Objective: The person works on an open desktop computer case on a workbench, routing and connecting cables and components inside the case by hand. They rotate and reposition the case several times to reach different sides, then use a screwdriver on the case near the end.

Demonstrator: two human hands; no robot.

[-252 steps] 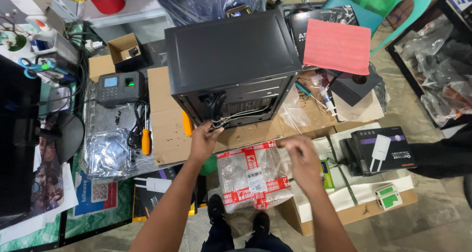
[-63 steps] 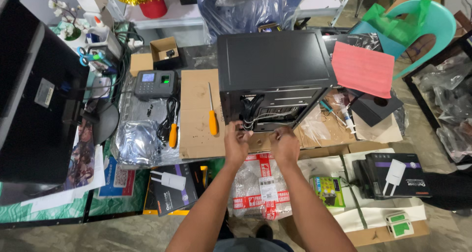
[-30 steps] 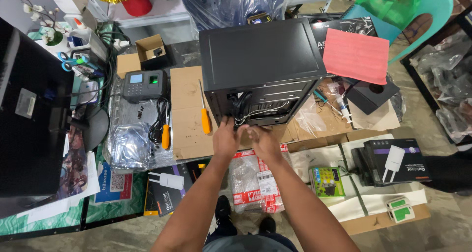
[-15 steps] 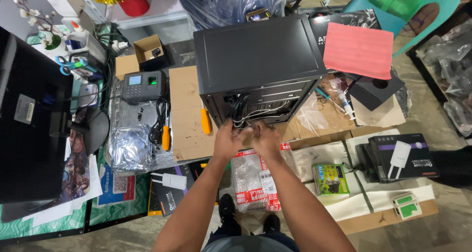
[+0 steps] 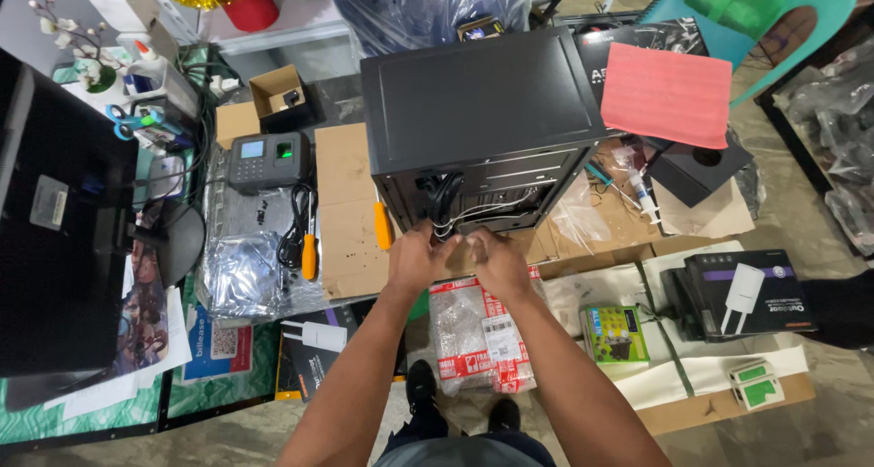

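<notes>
1. The black computer case (image 5: 482,112) stands on the counter (image 5: 341,157) with its open side facing the person. A bundle of black and white cables (image 5: 451,208) spills out of the lower front opening.

2. Both hands are right at that opening. The left hand (image 5: 411,258) is curled with its fingertips up at the cables where they leave the case. The right hand (image 5: 496,262) sits just beside it, fingers bent in close; looks like it's pinching something small and pale, but it's too blurry to tell what. Neither hand is spread wide.

3. Progress, as far as I can judge: the case is open and the wiring is hanging loose, not tucked or routed, so the cable work looks mid-way at best. No side panel that I can pick out, so closing it up is still ahead.

4. Just left of the case, an orange-handled screwdriver (image 5: 382,223) lies on a brown cardboard sheet (image 5: 344,221), untouched. A second orange-handled one (image 5: 309,248) is further left, next to a black cord.

5. Further left of the case: a grey keypad device with a small screen (image 5: 267,157), and beyond that a big black monitor (image 5: 64,239).

6. Below the case, toward the person, a clear bubble-wrap parcel with red tape (image 5: 478,335) sits by the feet.

7. Right of the case: a pink foam sheet (image 5: 667,94), a small black box (image 5: 696,167), and lower down a dark product box with a white gadget pictured on it (image 5: 746,294).
</notes>
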